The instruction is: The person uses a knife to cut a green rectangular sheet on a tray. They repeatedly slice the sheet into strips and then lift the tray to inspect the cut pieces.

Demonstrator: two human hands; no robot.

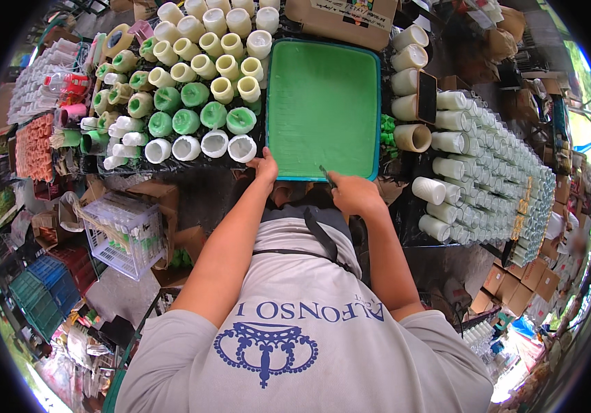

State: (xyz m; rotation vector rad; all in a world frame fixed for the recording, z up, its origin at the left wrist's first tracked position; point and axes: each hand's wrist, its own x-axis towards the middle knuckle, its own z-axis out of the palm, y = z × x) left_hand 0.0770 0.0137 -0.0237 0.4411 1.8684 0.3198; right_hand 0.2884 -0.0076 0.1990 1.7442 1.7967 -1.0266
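Observation:
A rectangular tray (377,103) with a blue rim holds a smooth layer of green material (323,103), perhaps wax. My left hand (264,166) grips the tray's near left corner. My right hand (352,191) is closed on a thin tool (324,172), like a small blade, whose tip is on the green surface near the front edge. Left of the tray stand rows of cream cylinders (226,67), green-filled cups (195,93) and white cups (214,143).
Rows of glass jars (488,172) fill the right table, near a dark phone-like slab (426,96). A cardboard box (340,20) lies beyond the tray. A white plastic crate (123,234), stacked coloured crates (47,289) and cartons (516,289) are lower down on either side.

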